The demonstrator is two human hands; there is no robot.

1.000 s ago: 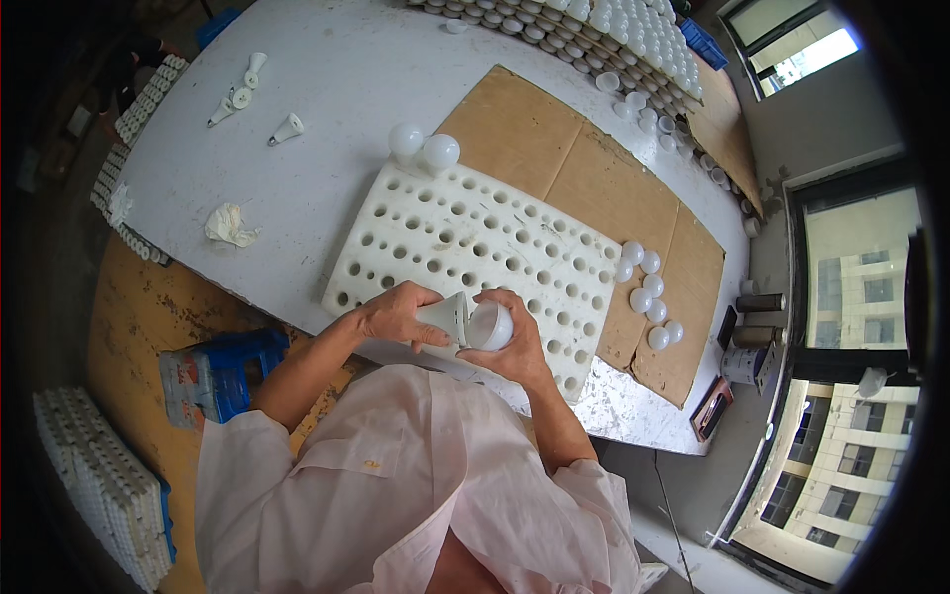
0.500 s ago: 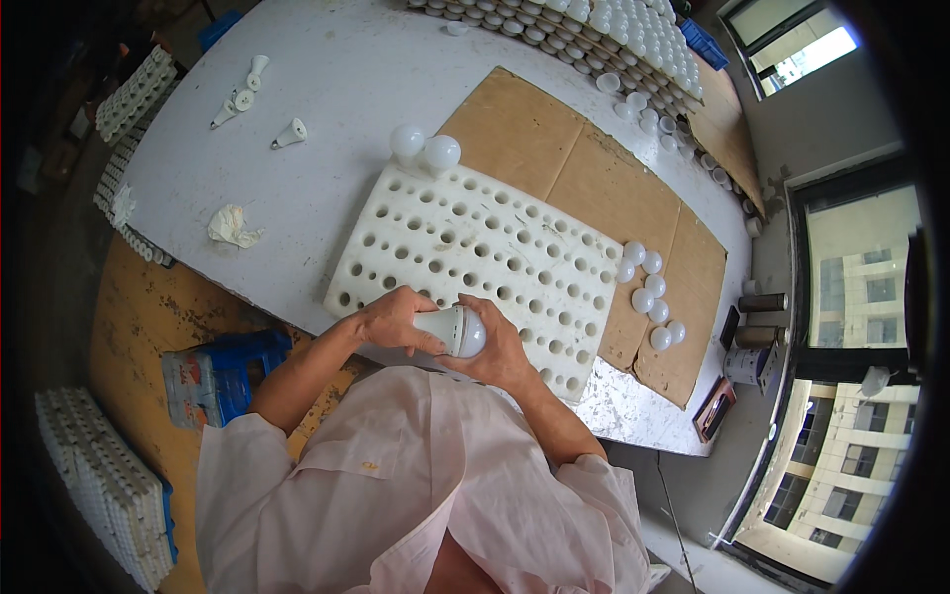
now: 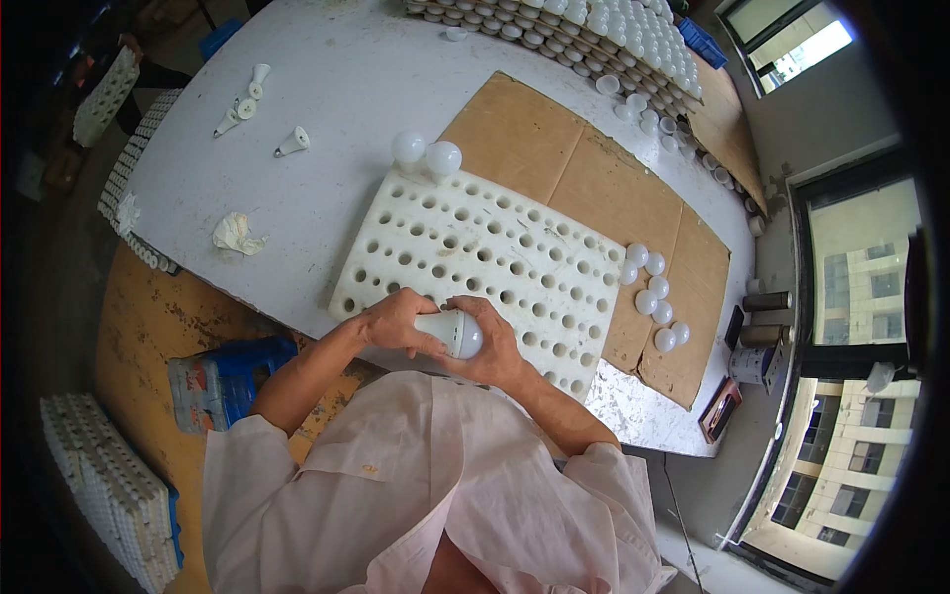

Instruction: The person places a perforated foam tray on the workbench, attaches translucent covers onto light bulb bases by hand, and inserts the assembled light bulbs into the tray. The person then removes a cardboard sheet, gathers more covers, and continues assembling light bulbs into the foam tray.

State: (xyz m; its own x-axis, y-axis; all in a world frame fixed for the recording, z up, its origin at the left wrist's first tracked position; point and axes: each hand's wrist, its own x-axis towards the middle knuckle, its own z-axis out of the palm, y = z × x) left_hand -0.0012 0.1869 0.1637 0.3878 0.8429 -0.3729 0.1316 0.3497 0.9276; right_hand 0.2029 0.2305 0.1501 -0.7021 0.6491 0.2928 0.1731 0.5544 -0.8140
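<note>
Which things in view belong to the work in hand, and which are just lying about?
Appear to belong:
- white bulb body, in the left hand
- rounded cover, in the right hand
- loose covers on the cardboard
- holed white board

Appear to be lying about:
- crumpled white scrap
- dark cylinders near the window

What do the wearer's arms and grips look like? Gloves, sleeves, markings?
Left grip and right grip: bare human hands, no gloves. Forearms uncovered; no watch or cable visible. Short, loose sleeves, pale pinkish, part of a matching shirt with a small yellow-orange mark on its chest.
</note>
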